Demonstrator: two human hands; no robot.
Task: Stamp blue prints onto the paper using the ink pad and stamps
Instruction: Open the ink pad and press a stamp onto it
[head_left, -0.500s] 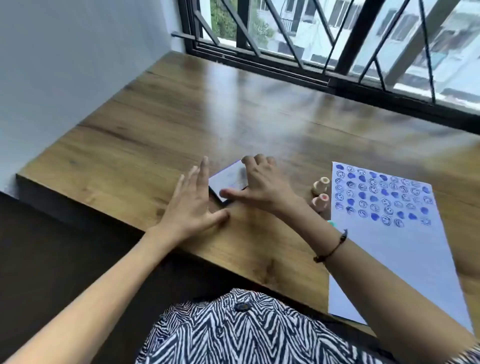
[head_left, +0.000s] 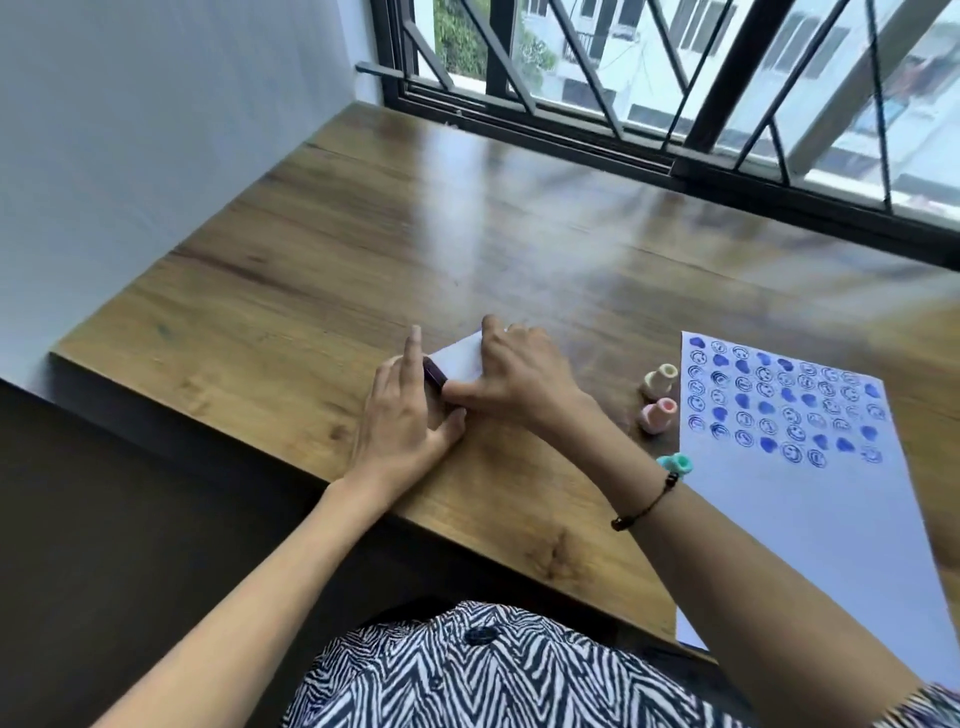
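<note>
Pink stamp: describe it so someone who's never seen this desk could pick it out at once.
Start at the white paper covered in blue prints on the right side of the wooden desk. Just off its left edge three small stamps lie in a line. The pink stamp is the middle one, between the cream stamp farther away and the teal stamp by the right wrist.

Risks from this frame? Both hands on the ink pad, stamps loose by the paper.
1. The ink pad sits pinched between the left hand and right hand; ink could reach the fingers, then smudge the paper.
2. The right forearm lies close to the teal stamp and pink stamp; pulling back may knock them.
</note>
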